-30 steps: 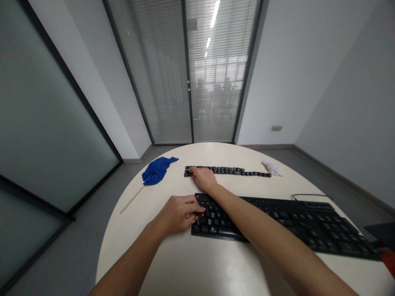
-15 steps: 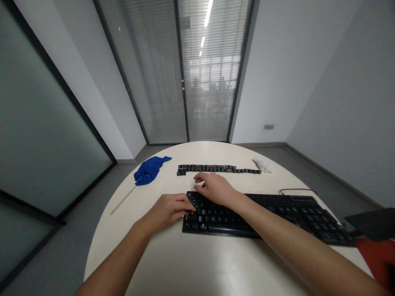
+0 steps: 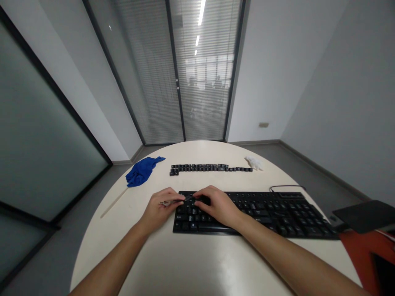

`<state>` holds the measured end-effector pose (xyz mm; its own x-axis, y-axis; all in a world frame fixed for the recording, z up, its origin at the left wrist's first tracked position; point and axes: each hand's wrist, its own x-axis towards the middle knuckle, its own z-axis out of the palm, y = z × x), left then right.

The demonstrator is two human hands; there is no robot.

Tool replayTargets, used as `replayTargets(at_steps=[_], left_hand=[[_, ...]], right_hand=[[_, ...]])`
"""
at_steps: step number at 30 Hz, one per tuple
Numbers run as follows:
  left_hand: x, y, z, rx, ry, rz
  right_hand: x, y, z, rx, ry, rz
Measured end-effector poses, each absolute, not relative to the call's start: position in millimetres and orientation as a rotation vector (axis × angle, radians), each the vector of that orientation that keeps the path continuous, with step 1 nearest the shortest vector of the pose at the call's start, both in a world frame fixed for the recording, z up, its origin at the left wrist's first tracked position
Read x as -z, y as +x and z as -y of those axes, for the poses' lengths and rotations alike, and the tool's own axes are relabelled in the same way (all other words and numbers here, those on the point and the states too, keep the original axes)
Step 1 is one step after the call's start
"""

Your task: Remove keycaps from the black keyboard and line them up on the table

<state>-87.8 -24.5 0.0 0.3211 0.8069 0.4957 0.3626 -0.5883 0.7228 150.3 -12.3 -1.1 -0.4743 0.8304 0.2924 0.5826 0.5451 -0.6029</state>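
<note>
A black keyboard lies on the table, with bare sections in its upper left rows where keycaps are off. My left hand is closed around a thin metal tool, whose tip points right over the keyboard's upper left corner. Close by, my right hand bends its thumb and index finger together at the tool's tip; whatever sits between them is too small to make out. Behind the keyboard stand loose black keycaps, lined up in rows.
On the left of the round table lie a blue cloth and a thin wooden stick. A crumpled white tissue is at the back right. A cable loops behind the keyboard, and a black flat object is at far right.
My right hand has come down and back from above the keyboard to meet the tool. The left hand has lifted slightly off the keys, and the tool now shows. The view has shifted a little.
</note>
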Motion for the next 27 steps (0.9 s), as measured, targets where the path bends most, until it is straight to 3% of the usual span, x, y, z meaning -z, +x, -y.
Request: replayTargets(at_steps=[11,27], left_hand=[[7.4,-72.1,25.9,-1.229,1.736,-1.052],[3.4,-62.9,26.6,-1.281,1.701,-1.155]], right_hand=[[-1.0,151.9,13.1,-0.627,-1.097,2.190],[-0.5,150.7,13.6,-0.634,-1.070,2.252]])
